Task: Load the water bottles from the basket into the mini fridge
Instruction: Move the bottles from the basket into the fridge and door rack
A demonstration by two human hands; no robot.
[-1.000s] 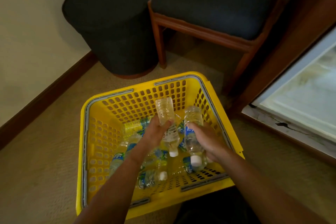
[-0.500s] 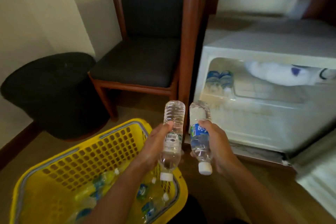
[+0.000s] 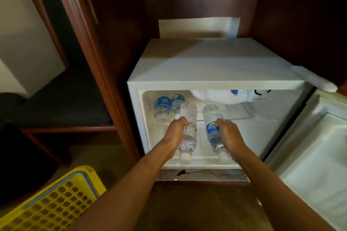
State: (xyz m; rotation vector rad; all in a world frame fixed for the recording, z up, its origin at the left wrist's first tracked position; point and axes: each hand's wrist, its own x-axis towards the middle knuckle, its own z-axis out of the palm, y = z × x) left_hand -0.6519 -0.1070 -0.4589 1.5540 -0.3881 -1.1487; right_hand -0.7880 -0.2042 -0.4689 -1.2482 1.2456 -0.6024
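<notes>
Both hands, left hand (image 3: 175,133) and right hand (image 3: 228,135), are gripping water bottles (image 3: 187,127) at the mini fridge (image 3: 206,65) opening; two bottles (image 3: 169,103) are occupying its back left corner, leaving the right side open.

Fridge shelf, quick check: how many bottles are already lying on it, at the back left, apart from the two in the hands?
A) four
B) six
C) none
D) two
D: two bottles with blue labels lie side by side at the back left of the mini fridge, while the left hand and right hand each hold one more bottle at the opening.
</notes>
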